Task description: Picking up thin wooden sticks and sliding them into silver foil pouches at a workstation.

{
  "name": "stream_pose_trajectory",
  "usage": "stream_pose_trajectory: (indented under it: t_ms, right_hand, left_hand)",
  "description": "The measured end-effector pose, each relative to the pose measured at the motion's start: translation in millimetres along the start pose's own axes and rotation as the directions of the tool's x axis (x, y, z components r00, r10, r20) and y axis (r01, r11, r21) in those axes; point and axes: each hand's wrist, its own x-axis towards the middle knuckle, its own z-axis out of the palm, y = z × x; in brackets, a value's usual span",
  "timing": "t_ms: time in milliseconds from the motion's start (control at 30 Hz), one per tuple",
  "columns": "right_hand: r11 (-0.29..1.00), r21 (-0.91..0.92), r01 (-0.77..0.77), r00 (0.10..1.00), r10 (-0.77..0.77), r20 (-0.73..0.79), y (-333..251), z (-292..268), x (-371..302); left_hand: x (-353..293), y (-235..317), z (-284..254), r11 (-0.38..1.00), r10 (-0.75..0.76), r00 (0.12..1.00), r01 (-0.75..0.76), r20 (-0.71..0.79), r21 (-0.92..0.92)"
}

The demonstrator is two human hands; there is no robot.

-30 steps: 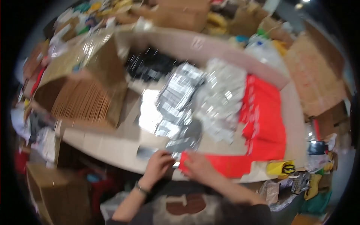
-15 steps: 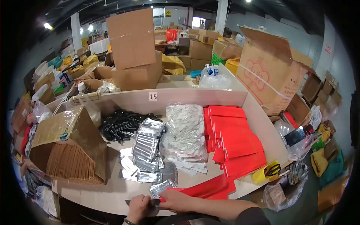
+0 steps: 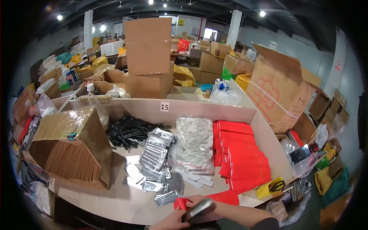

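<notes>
My left hand (image 3: 174, 221), low in the picture, is closed around the near end of a flat, shiny dark-and-silver piece (image 3: 202, 207) whose exact kind I cannot make out. It slants up to the right, in front of my right hand (image 3: 196, 201). My right fingers are curled at a red paper envelope (image 3: 181, 203), which shows between the two hands. Another red stretch (image 3: 226, 197) lies under my right forearm; whether it belongs to the same envelope is hidden. Just beyond the hands lie silver foil packets (image 3: 168, 198).
A stack of red envelopes (image 3: 245, 168) stands right, beside a clear bag of white packets (image 3: 193, 140). Black plastic utensils (image 3: 128, 132) are heaped behind. An open carton of brown sheets (image 3: 73, 165) sits left. Scissors in a yellow holder (image 3: 267, 188) are at the right edge.
Both hands have moved right. The dark piece, earlier low and flat between the hands, now tilts up to the right. The red envelope has been drawn in between my hands. The view has shifted slightly.
</notes>
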Motion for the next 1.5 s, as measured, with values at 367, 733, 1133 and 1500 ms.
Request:
stream_pose_trajectory:
  t_ms: [367,733,1133,1500]
  right_hand:
    - [0.916,-0.346,0.202,0.917,-0.301,-0.261,9.6,28.5,-1.2]
    - [0.836,-0.299,-0.459,0.876,0.483,0.007,-26.5,22.9,30.2]
    - [0.876,-0.076,-0.476,0.877,0.468,-0.11,-20.0,46.6,44.4]
    - [0.739,-0.381,-0.556,0.743,0.236,-0.627,100.1,0.5,36.1]
  left_hand:
    - [-2.8,-26.0,-20.0,0.828,-0.04,0.994,0.088,0.099,-0.554]
    - [-31.6,-53.0,-30.1,0.919,-0.244,0.748,0.382,-0.617,0.1]
    - [-50.5,-22.2,-37.5,0.884,-0.081,0.928,0.236,-0.365,0.404]
    - [-130.7,-66.2,-194.5,0.673,0.395,0.354,0.516,-0.848,0.529]
